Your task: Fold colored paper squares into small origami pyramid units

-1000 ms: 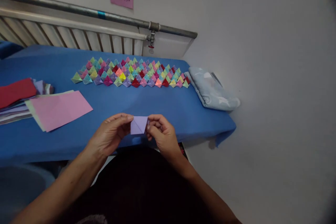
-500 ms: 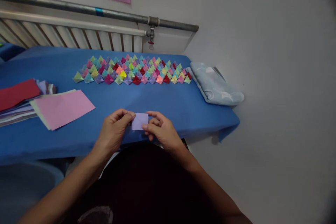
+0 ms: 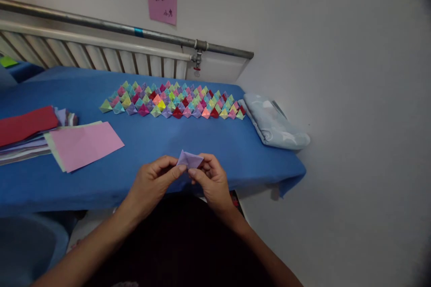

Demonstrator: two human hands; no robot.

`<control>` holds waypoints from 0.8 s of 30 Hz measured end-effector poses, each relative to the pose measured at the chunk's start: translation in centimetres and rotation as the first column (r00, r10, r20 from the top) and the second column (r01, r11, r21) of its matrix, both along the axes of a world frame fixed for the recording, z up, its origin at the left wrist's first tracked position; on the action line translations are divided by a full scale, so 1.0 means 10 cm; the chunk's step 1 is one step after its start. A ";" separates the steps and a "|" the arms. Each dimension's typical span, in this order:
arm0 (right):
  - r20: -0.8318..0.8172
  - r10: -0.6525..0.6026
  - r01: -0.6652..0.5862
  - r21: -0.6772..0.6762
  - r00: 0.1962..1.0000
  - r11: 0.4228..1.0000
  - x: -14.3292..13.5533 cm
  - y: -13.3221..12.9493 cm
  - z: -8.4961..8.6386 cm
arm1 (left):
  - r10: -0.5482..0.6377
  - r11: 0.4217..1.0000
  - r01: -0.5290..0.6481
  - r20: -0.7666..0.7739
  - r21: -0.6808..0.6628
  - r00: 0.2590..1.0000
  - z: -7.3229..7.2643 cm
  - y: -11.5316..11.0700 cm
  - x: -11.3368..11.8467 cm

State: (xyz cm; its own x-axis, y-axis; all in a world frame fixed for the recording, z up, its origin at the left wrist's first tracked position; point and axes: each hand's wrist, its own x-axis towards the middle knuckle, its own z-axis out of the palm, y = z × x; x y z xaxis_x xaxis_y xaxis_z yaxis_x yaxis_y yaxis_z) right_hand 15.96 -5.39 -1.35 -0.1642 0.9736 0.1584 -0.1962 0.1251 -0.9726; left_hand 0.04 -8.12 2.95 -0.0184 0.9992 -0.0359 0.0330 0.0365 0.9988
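Across the middle of the view stretches the desk [image 3: 144, 141], covered in blue cloth. Taking the hands as the clock's centre, the radiator [image 3: 111, 44] stands beyond the desk at eleven o'clock. At twelve, well apart from the fingers, close rows of small folded paper pieces [image 3: 171, 97] in mixed colours fill a long patch. Just past nine lies a paper stack [image 3: 28, 124] topped with red; at two, folded fabric [image 3: 276, 123] sits beside the end of the rows. Nearer than the stack, also past nine, a pink sheet [image 3: 89, 143] rests over a pale green one.

The left hand [image 3: 156, 184] pinches one side of a purple paper [image 3: 190, 160] at its nine o'clock side, and the right hand [image 3: 213, 180] pinches it at three, thumbs close together on the near side. The paper, partly folded with a peak standing up, is held over the desk's near edge.

The likeliest trouble is a slack pinch, which could let the layers spring open or a crease drift off line. Uneven pulling might tear the thin paper, too hard a squeeze might crush its point, and a slip here could drop it off the edge.
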 end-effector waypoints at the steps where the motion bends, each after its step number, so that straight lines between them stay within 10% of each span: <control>1: 0.054 -0.028 0.024 0.078 0.998 0.997 0.03 0.00 0.00 | 0.003 0.998 0.002 -0.076 0.068 0.997 0.02 -0.02 -0.01; 7: 0.312 -0.146 -0.029 0.494 0.939 0.869 0.21 -0.04 0.28 | 0.025 0.947 0.069 -0.287 0.313 0.958 0.09 -0.11 -0.08; 24: 0.325 -0.114 -0.109 0.592 0.939 0.799 0.22 -0.12 0.38 | 0.154 0.709 0.293 -0.547 0.642 0.823 0.06 -0.13 -0.14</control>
